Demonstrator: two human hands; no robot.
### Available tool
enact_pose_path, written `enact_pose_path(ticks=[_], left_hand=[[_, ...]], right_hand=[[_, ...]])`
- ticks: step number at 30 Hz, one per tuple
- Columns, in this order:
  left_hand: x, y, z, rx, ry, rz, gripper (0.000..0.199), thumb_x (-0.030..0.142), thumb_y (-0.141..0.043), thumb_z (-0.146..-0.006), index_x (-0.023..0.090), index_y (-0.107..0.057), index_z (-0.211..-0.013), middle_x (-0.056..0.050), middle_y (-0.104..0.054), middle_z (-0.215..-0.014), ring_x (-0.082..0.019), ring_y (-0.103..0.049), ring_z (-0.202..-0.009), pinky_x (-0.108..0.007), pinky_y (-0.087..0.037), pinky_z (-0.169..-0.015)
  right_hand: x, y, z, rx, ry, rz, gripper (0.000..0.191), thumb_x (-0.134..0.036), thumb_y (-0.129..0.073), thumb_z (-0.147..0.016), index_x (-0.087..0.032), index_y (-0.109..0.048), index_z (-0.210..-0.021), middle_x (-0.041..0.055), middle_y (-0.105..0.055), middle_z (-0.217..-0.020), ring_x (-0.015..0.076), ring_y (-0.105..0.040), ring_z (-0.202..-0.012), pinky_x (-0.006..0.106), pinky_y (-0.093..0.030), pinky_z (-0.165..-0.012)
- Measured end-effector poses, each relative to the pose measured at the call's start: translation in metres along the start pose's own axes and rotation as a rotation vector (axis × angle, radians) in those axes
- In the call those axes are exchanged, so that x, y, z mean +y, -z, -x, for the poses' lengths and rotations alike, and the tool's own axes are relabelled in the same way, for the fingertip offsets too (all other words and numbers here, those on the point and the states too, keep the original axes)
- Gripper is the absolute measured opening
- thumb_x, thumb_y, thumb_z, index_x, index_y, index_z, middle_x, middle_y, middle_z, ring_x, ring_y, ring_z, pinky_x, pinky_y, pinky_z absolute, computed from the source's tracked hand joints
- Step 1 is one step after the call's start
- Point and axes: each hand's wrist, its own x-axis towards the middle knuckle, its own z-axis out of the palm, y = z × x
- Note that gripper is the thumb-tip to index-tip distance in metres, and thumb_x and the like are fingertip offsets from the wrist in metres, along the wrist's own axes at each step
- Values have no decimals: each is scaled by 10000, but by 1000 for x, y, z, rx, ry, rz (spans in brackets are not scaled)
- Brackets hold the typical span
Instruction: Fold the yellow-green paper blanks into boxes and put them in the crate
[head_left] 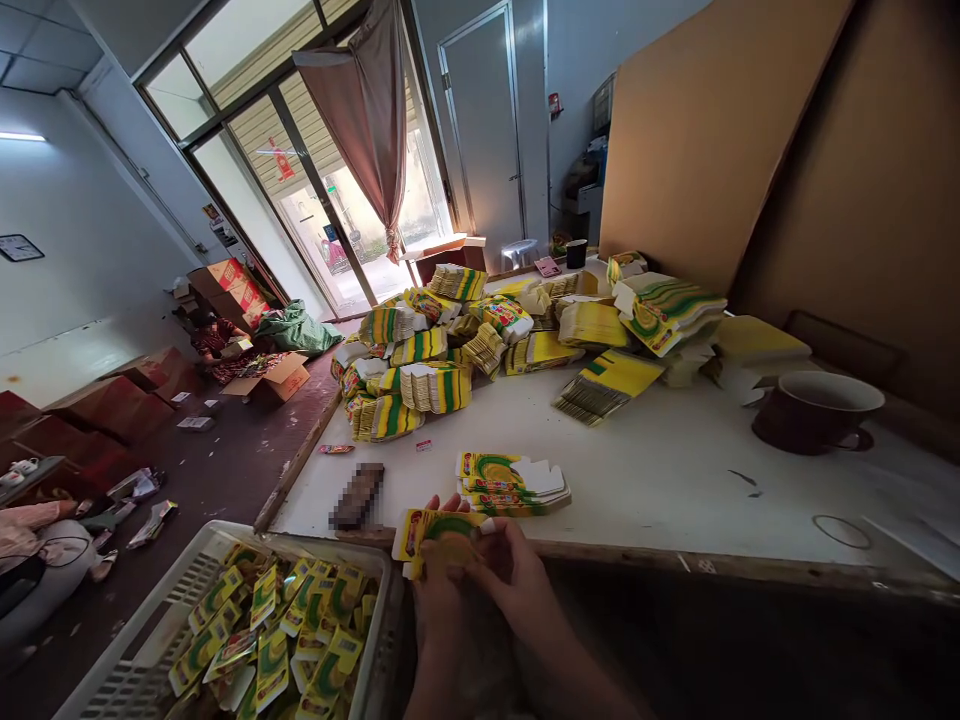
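Between my two hands, just off the table's front edge, is a small yellow and green printed carton. My left hand is wrapped round it from below, with fingertips showing behind its upper edge. My right hand pinches the carton's right end between thumb and fingers. Right behind it on the table lies a short stack of flattened cartons with white flaps. To my lower left, a white plastic basket holds many yellow packs.
Bundles of flat cartons are heaped across the back of the white table. A dark mug stands at the right. A blurred-out dark object lies near the front left edge. People sit on the floor at left among cardboard boxes.
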Motion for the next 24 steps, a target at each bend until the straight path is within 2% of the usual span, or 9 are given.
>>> enact_pose_path(ticks=[3, 7, 10, 12, 14, 17, 20, 22, 24], left_hand=[[7, -7, 3, 58, -24, 156, 615, 661, -647, -797, 263, -639, -1266, -122, -720, -1210, -290, -699, -1097, -416, -579, -913], [7, -2, 4, 38, -19, 206, 565, 645, -711, -764, 264, -677, -1180, -99, -742, -1144, -261, -711, -1052, -382, -565, -927], [6, 3, 0, 17, 0, 213, 577, 666, -704, -759, 247, -682, -1154, -104, -747, -1111, -256, -715, -1016, -379, -567, -900], [8, 4, -2, 12, -7, 226, 597, 688, -684, -760, 249, -676, -1165, -110, -742, -1120, -259, -713, -1001, -375, -572, -863], [10, 3, -3, 19, -19, 241, 593, 698, -658, -774, 261, -667, -1175, -108, -732, -1135, -261, -708, -995, -373, -573, -832], [12, 2, -5, 13, -11, 308, 499, 650, -668, -790, 263, -674, -1105, -72, -718, -1049, -237, -696, -953, -364, -564, -841], [10, 6, -11, -11, -26, 401, 412, 622, -691, -780, 232, -654, -909, -12, -615, -809, -169, -638, -779, -308, -549, -783], [6, 10, -15, 35, -45, 381, 420, 630, -700, -772, 222, -607, -815, 25, -516, -706, -121, -550, -649, -248, -515, -673], [1, 14, -16, 110, -43, 262, 463, 668, -701, -747, 220, -591, -790, 36, -492, -681, -105, -508, -607, -221, -481, -616]], right_hand=[[1, -2, 3, 13, 4, 1, 414, -379, -771, -751, -233, -505, -1033, -5, -647, -825, 172, -632, -716, 290, -525, -642], [-2, -4, 12, 62, 55, 87, 503, -383, -701, -810, -232, -449, -1219, -5, -624, -811, 191, -635, -727, 325, -546, -672], [-2, -1, 14, -30, 53, 41, 701, -356, -685, -816, -222, -340, -1412, 44, -647, -957, 211, -661, -855, 371, -561, -792], [2, 2, 12, -120, 29, -51, 879, -353, -704, -793, -230, -216, -1514, 72, -650, -1066, 213, -667, -900, 380, -555, -816], [4, 5, 10, -185, 4, -128, 993, -359, -735, -751, -242, -162, -1553, 87, -651, -1131, 216, -671, -912, 388, -548, -824], [-1, 6, 12, -221, -6, -128, 983, -323, -754, -709, -244, -250, -1549, 90, -664, -1136, 243, -667, -991, 427, -525, -903], [-14, 0, 20, -234, -22, -23, 856, -217, -733, -687, -244, -413, -1480, 78, -675, -1113, 255, -645, -1052, 441, -487, -981], [-19, -6, 24, -239, -59, 28, 781, -160, -720, -657, -248, -509, -1404, 57, -677, -1093, 243, -641, -1014, 407, -495, -956], [-19, -9, 23, -217, -98, 49, 680, -142, -710, -639, -243, -589, -1300, 20, -671, -975, 217, -633, -891, 345, -521, -826]])
